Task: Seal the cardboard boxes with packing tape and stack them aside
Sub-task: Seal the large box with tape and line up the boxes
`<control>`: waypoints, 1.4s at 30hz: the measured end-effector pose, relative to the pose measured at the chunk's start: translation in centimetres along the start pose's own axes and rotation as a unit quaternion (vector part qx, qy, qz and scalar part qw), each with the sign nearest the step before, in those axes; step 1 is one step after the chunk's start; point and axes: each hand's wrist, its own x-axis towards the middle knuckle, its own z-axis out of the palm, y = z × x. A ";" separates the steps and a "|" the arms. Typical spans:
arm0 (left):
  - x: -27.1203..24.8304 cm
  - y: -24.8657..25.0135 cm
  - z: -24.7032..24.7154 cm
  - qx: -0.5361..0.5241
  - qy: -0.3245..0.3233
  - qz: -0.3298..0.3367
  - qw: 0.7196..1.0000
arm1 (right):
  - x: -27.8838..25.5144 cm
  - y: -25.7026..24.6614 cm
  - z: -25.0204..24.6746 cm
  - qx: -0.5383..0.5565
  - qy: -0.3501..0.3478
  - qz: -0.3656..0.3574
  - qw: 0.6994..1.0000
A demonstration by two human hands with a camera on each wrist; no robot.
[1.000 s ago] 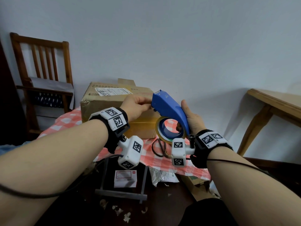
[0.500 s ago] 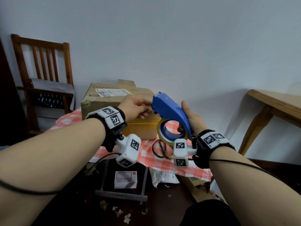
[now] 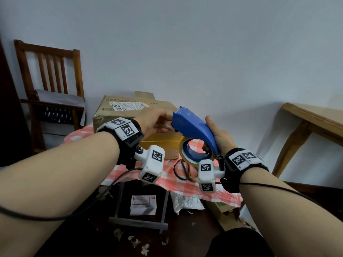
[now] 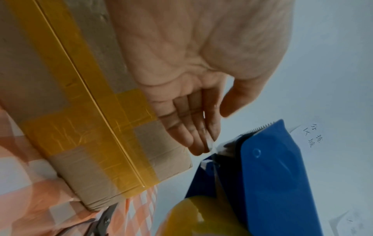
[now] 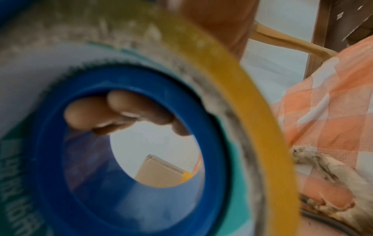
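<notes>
Two hands ready the tape dispenser [image 3: 193, 127] beside the box [image 3: 130, 115].
Right hand [image 3: 220, 138] grasps it firmly; left hand [image 3: 156, 121], fingers relaxed, should pull the tape end straight.

A wooden slat-back chair [image 3: 50, 93] is placed against the white wall [image 3: 204, 52] at the left, with grey sheeting draped over its seat. A red-and-white checked cloth [image 3: 178, 184] is spread over the worktop; scissors [image 3: 182, 169] are laid on it. A light wooden side table [image 3: 313, 123] is seen at the right. Below, on the dark floor [image 3: 185, 236], a labelled dark package [image 3: 143, 204], a plastic mailer [image 3: 187, 203] and paper scraps [image 3: 137, 242] are scattered.
</notes>
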 end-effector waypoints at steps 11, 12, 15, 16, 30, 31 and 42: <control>0.6 1.3 -0.9 0.133 0.053 0.023 0.989 | -0.9 -1.1 1.1 -0.049 -0.047 -0.054 0.996; 0.7 1.7 -1.0 0.137 0.061 0.017 0.989 | -1.0 -1.4 1.2 -0.055 -0.050 -0.061 0.995; 0.6 2.4 -1.2 0.144 0.076 0.010 0.987 | -1.3 -2.0 1.2 -0.077 -0.060 -0.075 0.992; 0.6 2.6 -1.2 0.147 0.078 0.014 0.986 | -1.3 -2.3 1.2 -0.083 -0.061 -0.077 0.992; 0.9 4.1 -3.1 0.143 0.144 0.063 0.977 | -0.1 -3.1 -2.2 -0.240 -0.004 -0.125 0.963; 1.0 4.2 -3.1 0.142 0.144 0.072 0.977 | 0.1 -3.2 -2.4 -0.252 -0.002 -0.125 0.960; 0.7 3.8 3.5 0.398 0.085 0.283 0.868 | 1.5 -3.5 -3.9 -0.417 0.064 -0.047 0.905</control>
